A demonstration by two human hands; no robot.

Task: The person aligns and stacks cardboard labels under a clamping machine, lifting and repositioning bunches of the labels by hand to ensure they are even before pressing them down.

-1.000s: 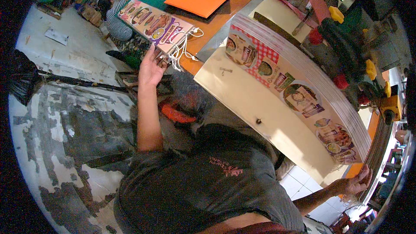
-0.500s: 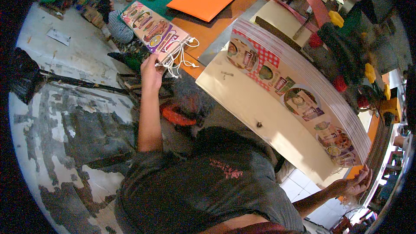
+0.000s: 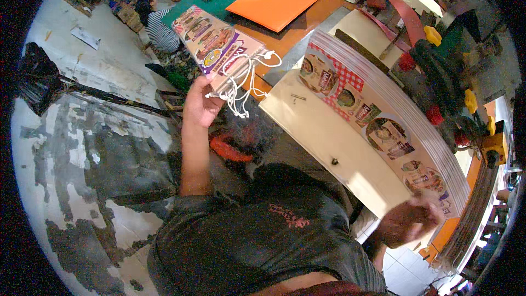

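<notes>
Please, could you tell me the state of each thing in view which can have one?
Small printed bundle: printed side up.
White cords: loose, trailing past the bundle's end.
Left hand: at the bundle's corner, grip unclear.
Long printed stack: lying printed side up on cream board.
Right hand: blurred, near that stack's lower end.
Orange sheet: lying flat.
Red strip: curled.
Black bag: crumpled.

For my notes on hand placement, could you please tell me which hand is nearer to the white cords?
Left: the left hand is beside the white cords; the right hand is far off, by the lower end of the long printed stack.
</notes>
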